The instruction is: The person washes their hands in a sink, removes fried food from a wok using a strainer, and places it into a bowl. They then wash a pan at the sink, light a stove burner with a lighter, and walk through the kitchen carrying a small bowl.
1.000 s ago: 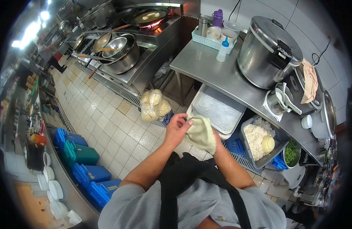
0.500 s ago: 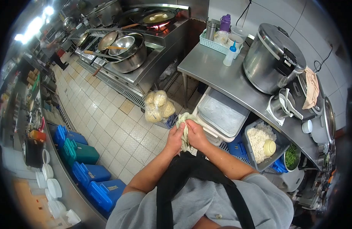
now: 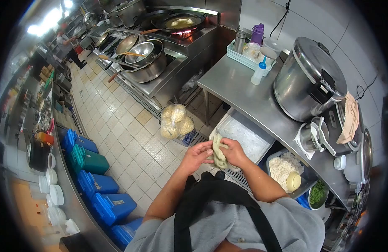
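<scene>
In front of my apron, a crumpled pale greenish cloth (image 3: 219, 152) hangs from my right hand (image 3: 233, 152), whose fingers are closed round it. My left hand (image 3: 197, 154) is beside the cloth with its fingers apart, fingertips right at the cloth's left edge. Below and beyond the cloth, a shallow metal tray (image 3: 247, 132) sits under the steel table. Clear bags of yellowish noodles (image 3: 175, 121) stand near the floor, just beyond my left hand.
A large steel cooker (image 3: 307, 80) and a basket of bottles (image 3: 244, 59) stand on the steel table (image 3: 231, 82). Below are a tub of rice (image 3: 282, 170) and green vegetables (image 3: 318, 193). A wok (image 3: 179, 22) sits over flames. Lidded bins (image 3: 97, 182) line the left; a person (image 3: 68, 46) stands far off.
My left hand has loosened from the cloth and its fingers have spread. The right hand keeps the cloth, now slightly further right and lower. The camera view has shifted a little.
</scene>
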Demonstrator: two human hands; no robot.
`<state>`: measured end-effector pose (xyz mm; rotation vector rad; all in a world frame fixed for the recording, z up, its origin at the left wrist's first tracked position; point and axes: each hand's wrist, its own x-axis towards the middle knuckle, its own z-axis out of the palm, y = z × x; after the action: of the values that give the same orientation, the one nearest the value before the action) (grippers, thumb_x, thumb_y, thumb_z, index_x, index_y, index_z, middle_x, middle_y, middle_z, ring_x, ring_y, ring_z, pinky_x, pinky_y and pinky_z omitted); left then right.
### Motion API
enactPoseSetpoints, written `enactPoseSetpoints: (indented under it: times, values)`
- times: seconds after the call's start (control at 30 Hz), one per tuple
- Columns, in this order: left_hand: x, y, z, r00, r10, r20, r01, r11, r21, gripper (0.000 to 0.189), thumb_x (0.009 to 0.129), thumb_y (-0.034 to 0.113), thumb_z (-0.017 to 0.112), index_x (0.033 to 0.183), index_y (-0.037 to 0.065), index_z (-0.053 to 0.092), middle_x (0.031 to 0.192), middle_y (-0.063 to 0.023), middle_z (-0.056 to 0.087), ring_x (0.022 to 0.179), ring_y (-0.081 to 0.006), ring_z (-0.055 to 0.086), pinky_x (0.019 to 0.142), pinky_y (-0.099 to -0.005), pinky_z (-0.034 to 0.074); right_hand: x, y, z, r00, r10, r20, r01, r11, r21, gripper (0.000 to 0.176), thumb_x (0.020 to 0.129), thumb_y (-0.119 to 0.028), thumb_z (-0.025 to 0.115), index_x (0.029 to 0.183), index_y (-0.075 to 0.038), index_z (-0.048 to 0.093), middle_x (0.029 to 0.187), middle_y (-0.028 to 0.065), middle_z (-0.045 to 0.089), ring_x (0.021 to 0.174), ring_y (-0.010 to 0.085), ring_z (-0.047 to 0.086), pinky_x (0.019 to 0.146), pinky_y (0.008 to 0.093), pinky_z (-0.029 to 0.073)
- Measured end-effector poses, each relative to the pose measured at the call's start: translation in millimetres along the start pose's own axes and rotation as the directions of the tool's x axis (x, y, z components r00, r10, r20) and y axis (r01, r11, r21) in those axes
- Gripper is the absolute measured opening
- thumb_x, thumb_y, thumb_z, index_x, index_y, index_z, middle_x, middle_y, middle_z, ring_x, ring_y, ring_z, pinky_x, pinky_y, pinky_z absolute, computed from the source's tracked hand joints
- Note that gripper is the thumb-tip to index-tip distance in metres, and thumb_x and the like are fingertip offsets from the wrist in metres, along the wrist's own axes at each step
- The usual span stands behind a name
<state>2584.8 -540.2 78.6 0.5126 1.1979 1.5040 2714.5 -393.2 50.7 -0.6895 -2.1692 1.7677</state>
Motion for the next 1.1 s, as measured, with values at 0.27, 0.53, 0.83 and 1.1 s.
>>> enactPoseSetpoints:
  times: [0.27,0.53,0.83,1.1]
  values:
    - [-56.1,-82.5,-124.1,0.788,0.006,-0.616,0.138,0.973,0.185,0.04,0.086,0.021,0.06,0.12,0.001,0.053,0.108,-0.0106,0.06,0.079,-0.0161,0.062,0.062,-0.0258,0.05,26.0,-11.2,-184.9,0.796,-0.196,-0.573,-0.124,0.873,-0.472,0.033,0.081,-0.015,0.059,0.11,0.001,0.058,0.114,0.0212,0.057,0.106,0.0328,0.055,0.092,0.0359,0.042]
    - [-262.7,-302.3,-246.6,0.369,-0.528,-0.765,0.736,0.668,-0.107,0.027,0.082,0.023,0.064,0.094,-0.001,0.059,0.077,-0.0123,0.059,0.054,-0.0231,0.058,0.044,-0.0344,0.046,62.6,38.9,-152.0,0.8,-0.146,-0.583,-0.317,0.722,-0.615,0.041,0.08,-0.017,0.062,0.117,-0.001,0.055,0.123,0.0217,0.051,0.117,0.0354,0.046,0.101,0.0391,0.035]
    - [-313.9,-316.0,-333.5,0.375,-0.588,-0.717,0.663,0.711,-0.236,0.031,0.083,0.027,0.061,0.105,0.006,0.058,0.09,-0.0097,0.061,0.07,-0.0253,0.061,0.061,-0.0378,0.048,82.2,117.7,101.7,0.947,0.298,0.119,-0.153,0.746,-0.648,0.04,0.077,-0.025,0.065,0.11,-0.003,0.06,0.104,0.0197,0.062,0.103,0.0329,0.057,0.088,0.0363,0.045]
    - [-298.7,-173.9,-404.6,0.328,-0.391,-0.86,0.388,0.886,-0.255,0.043,0.087,0.027,0.056,0.121,0.003,0.048,0.107,-0.0119,0.059,0.075,-0.0244,0.061,0.063,-0.0367,0.047,65.2,209.9,163.4,0.603,0.597,0.529,0.351,0.396,-0.848,0.033,0.081,-0.031,0.061,0.099,-0.003,0.065,0.092,0.0168,0.064,0.077,0.0262,0.064,0.072,0.0372,0.053]
